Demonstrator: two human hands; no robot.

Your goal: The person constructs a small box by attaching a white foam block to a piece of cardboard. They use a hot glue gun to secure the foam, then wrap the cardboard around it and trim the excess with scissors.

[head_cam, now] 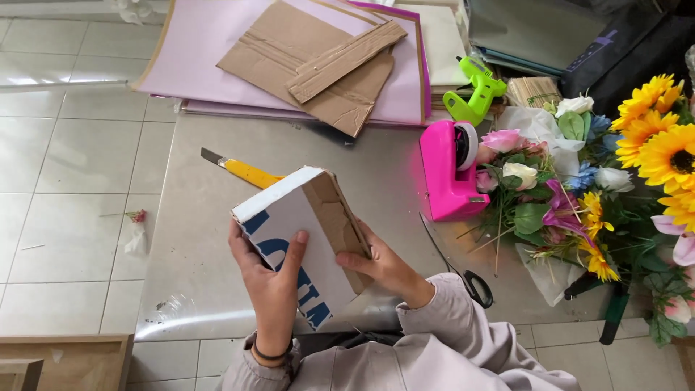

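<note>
**Desk:** What fills the frame from your feed, biggest first?

**Operator:** I see a grey metal worktable [217, 239] over a pale tiled floor. At its far edge lies a stack of large pink paper sheets [210, 36] with flat brown cardboard offcuts [318, 61] on top. Along the right side spreads a heap of artificial flowers, yellow sunflowers and pink and white blooms [615, 188]

**Desk:** And the hands?

**Operator:** Both grip a folded white cardboard piece with blue printed lettering and a brown inner face [300, 239], held tilted above the near edge of the table. My left hand [271, 282] is closed around its lower white face, thumb pressed on the print. My right hand [380, 264] is curled on the brown flap at its right side, fingers pinching the edge

**Desk:** Smaller items?

**Operator:** A bright pink tape dispenser [449, 174] stands just beside the flowers, a green glue gun [474, 90] behind it. A yellow-handled utility knife [242, 170] lies beyond the cardboard piece, and black-handled scissors [463, 271] rest near my right wrist
</note>
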